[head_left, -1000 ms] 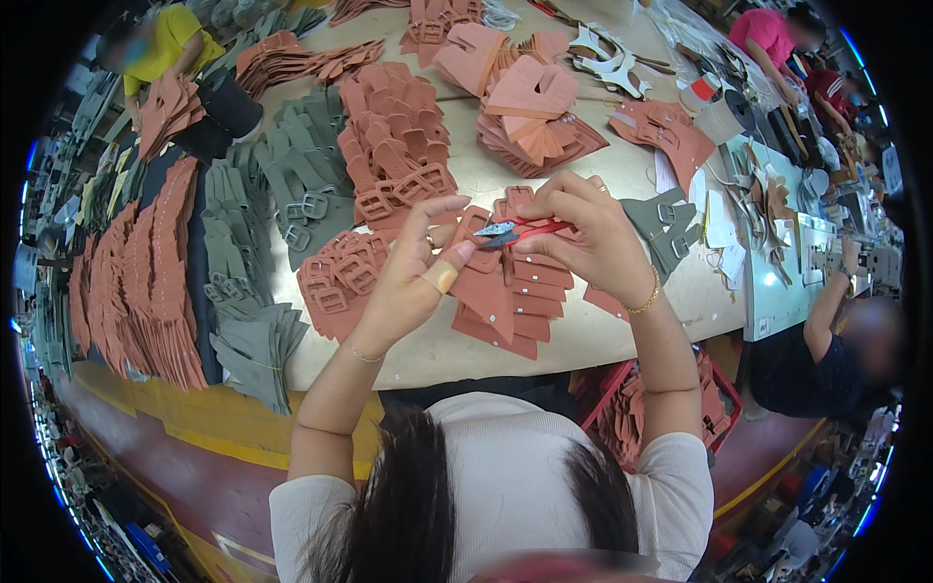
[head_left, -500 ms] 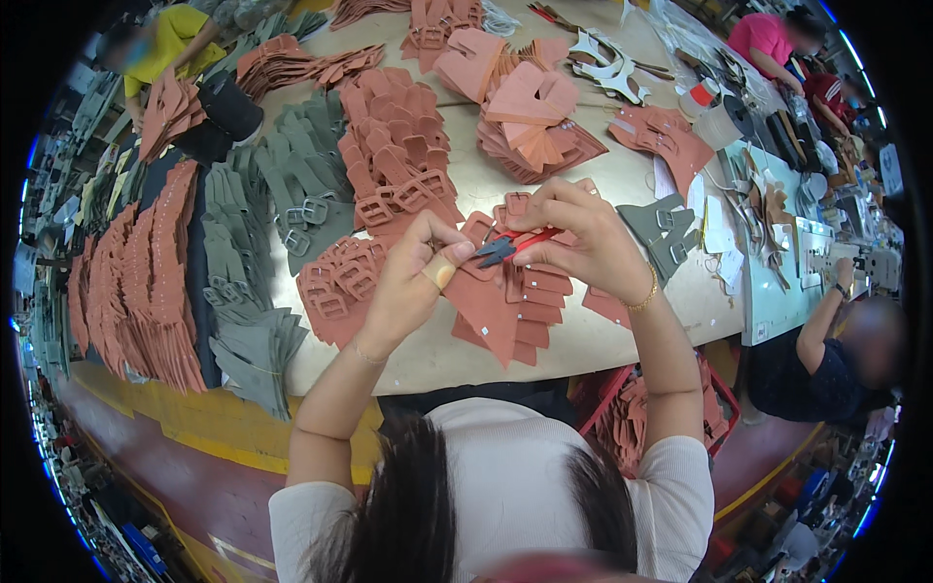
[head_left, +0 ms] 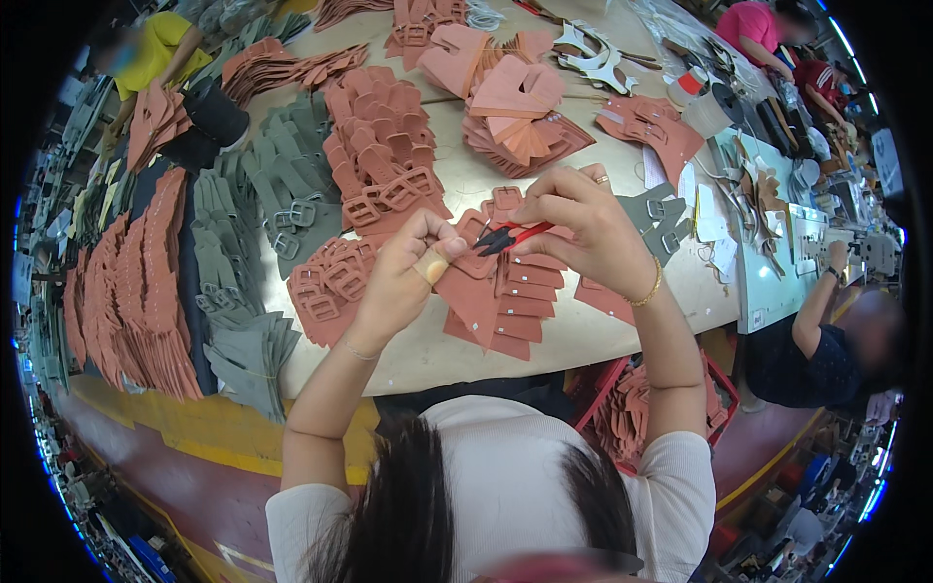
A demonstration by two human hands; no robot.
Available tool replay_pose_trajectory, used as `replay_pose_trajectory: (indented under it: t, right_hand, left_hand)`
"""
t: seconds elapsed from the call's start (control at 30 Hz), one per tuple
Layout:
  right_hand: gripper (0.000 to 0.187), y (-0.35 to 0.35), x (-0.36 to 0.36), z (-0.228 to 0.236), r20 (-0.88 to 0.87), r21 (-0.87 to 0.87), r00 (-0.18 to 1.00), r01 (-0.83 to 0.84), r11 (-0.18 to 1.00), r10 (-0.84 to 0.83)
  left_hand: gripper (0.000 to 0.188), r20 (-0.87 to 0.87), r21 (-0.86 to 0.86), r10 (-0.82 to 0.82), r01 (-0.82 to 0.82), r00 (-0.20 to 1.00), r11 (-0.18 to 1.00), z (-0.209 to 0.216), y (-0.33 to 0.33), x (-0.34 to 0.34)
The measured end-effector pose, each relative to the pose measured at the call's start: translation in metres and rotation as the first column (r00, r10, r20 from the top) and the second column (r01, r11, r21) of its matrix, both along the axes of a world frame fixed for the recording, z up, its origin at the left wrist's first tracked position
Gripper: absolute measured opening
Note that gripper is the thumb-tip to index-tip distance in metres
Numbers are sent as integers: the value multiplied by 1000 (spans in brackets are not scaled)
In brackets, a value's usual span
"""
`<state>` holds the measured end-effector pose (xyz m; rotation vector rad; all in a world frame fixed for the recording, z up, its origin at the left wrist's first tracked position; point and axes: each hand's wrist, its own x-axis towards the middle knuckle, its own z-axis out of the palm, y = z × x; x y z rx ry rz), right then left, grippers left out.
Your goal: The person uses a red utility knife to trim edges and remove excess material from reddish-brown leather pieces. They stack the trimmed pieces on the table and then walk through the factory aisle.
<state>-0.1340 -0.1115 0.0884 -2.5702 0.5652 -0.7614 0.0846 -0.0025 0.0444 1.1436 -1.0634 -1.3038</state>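
Note:
My left hand (head_left: 408, 267), a tan bandage on its thumb, is closed in a pinch on a terracotta leather piece (head_left: 471, 301) with a buckle strap. In my right hand (head_left: 578, 228) are small red-handled pliers (head_left: 501, 239) with dark jaws, their tips close to my left fingertips. Whatever lies between the jaws is too small to make out. Beneath both hands, several terracotta leather pieces (head_left: 530, 291) lie fanned on the table. Left of my left hand rests a pile of buckled terracotta straps (head_left: 330, 282).
Green leather straps (head_left: 296, 204) and terracotta stacks (head_left: 146, 282) cover the table's left. More terracotta pieces (head_left: 520, 97) lie farther back. A green buckled piece (head_left: 661, 219) sits to the right. Below the table edge stands a red crate (head_left: 719, 384). Other people work around.
The pliers' jaws look closer together and have tilted slightly. Both hands stay in nearly the same place over the leather; the whole view has shifted a little.

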Motion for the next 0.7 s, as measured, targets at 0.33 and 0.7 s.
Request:
replay_pose_trajectory:
  t: [0.33,0.7]
  right_hand:
    - [23,-17,-2,8,-127,-68,983,-142,987,133]
    - [20,-34,5,18,-181,58,930,-315,947,320]
  left_hand:
    - [13,78,91,-99,92,992,992,6,-9,-2]
    - [19,38,165,-210,201,977,966,17,-17,2]
